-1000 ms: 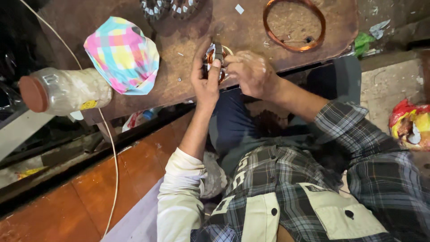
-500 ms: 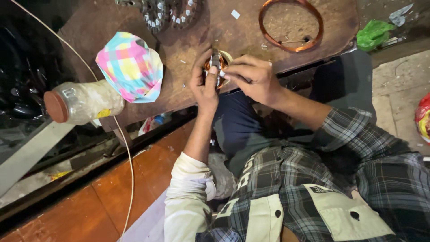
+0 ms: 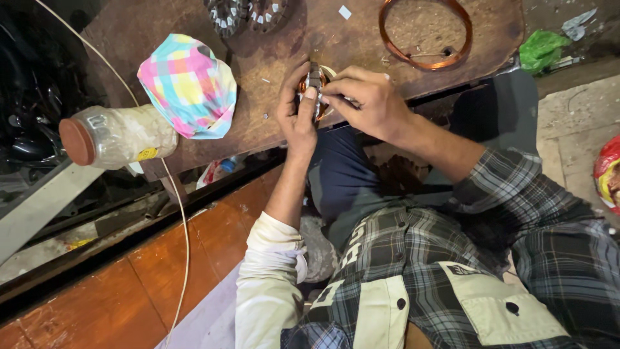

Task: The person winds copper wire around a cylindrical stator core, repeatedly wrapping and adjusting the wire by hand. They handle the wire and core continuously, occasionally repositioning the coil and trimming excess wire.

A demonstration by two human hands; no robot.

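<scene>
Left hand is clamping the small copper-wound motor core on the bench, at twelve o'clock from the body. Right hand is pinching at its three o'clock side; steadying the core firmly seems best.

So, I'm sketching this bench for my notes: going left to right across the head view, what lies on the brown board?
Plastic jar with a brown lid → checked pastel cloth → left hand → small copper-wound part held between both hands → right hand → copper wire ring.
</scene>
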